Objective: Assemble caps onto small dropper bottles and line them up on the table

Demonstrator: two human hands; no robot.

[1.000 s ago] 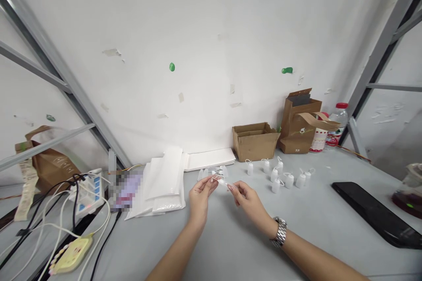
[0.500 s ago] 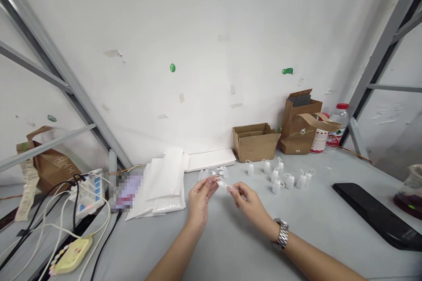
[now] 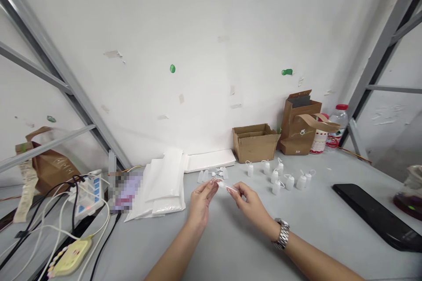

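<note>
**Small white piece [image 3: 222,185] in both hands, eight looped containers [image 3: 289,182] standing to the right**

The piece is held just above the counter [image 3: 217,246], in front of the wearer. The left hand [image 3: 199,199] has thumb and forefinger pinched together on its left end; the fingers of the right hand [image 3: 249,204] are closed on its slim right end. The fingertips hide much of it, so its exact shape and whether its parts are joined cannot be told.

As for progress, the eight containers stand upright in a loose group, each apparently with a thin loop on top, and look complete as far as can be judged. The piece between the hands seems to be midway: neither hand has let go, and it has no place in the group yet. Just behind the left hand lie a few loose pale parts [image 3: 203,176], probably not yet dealt with; they are too small and overlapped to count surely.

White packets [image 3: 165,180] lie to the left, a flat white stack [image 3: 211,159] lies behind the loose parts, and an open cardboard box [image 3: 256,149] sits by the wall [image 3: 204,30], behind the containers.
</note>
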